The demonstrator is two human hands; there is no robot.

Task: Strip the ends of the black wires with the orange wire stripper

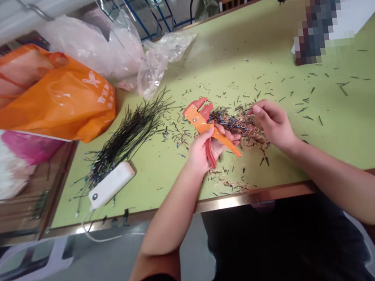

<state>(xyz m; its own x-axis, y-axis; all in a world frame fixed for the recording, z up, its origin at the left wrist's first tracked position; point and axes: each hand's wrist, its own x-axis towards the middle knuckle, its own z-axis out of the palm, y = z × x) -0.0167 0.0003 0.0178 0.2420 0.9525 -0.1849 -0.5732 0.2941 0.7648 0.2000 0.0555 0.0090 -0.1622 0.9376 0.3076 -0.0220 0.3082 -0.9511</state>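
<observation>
Two hands (202, 152) (273, 124), stripper (198, 120) near table edge (248, 198)

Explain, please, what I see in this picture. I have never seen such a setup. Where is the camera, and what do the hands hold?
There is no machine here. These are a person's own two bare hands, seen from a camera worn on the head, looking down. The left hand holds an orange wire stripper. The right hand pinches its fingers together beside a pile of short wire pieces; I cannot tell if they hold one. On the green table lie a bundle of long black wires, a white box with a cable, and many scattered wire bits.
</observation>
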